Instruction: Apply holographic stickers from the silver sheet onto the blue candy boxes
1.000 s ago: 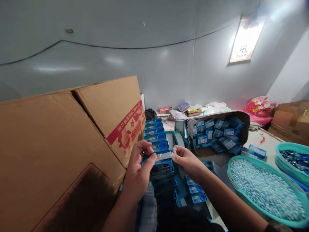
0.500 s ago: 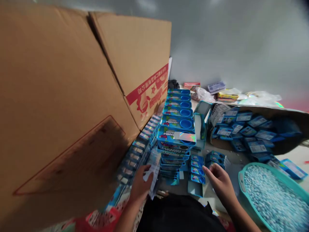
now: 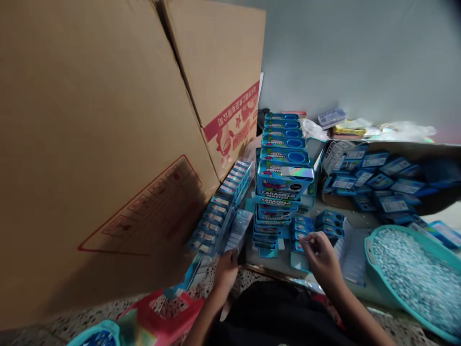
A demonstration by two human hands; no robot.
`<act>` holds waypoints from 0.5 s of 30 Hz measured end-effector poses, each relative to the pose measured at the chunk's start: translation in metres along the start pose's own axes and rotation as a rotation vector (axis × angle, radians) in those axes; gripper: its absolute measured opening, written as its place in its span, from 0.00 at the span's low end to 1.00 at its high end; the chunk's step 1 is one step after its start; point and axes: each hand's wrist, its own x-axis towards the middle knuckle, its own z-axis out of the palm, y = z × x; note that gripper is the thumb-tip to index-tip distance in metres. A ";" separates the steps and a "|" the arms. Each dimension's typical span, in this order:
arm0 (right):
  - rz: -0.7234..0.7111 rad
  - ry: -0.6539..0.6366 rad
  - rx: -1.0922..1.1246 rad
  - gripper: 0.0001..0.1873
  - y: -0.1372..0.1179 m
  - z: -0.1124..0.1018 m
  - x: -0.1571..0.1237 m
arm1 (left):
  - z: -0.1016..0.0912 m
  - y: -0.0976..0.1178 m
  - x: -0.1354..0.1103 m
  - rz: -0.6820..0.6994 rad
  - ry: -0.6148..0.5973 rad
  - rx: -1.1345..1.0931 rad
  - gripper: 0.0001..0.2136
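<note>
A tall stack of blue Caramelo Macizo candy boxes (image 3: pixel 279 202) stands at the centre, and the top box has a holographic strip (image 3: pixel 297 172) on it. My right hand (image 3: pixel 321 257) is low beside the stack, its fingertips at a small blue box (image 3: pixel 299 246) in a short pile. My left hand (image 3: pixel 226 272) is below a slanted row of blue boxes (image 3: pixel 218 216), and its fingers are partly hidden. A white paper strip (image 3: pixel 225 312) shows under that hand. Neither hand clearly holds anything.
A large cardboard carton (image 3: pixel 108 139) fills the left side. To the right are a cardboard tray of blue packs (image 3: pixel 374 178) and a teal basin of pale blue candies (image 3: pixel 414 274). A red basket (image 3: pixel 162 315) sits on the speckled floor.
My hands have let go of the box with the holographic strip, which now tops the stack. Both hands are lower and apart, and the view has swung down and left.
</note>
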 end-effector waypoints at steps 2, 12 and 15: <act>-0.027 -0.098 0.004 0.13 -0.015 0.009 -0.010 | -0.020 0.001 -0.008 0.026 0.046 -0.033 0.14; 0.220 -0.896 0.405 0.32 -0.084 0.060 -0.023 | -0.098 0.017 -0.086 0.162 0.323 -0.327 0.18; 0.220 -0.907 0.605 0.34 -0.110 0.073 -0.016 | -0.103 0.031 -0.108 0.138 0.362 -0.420 0.19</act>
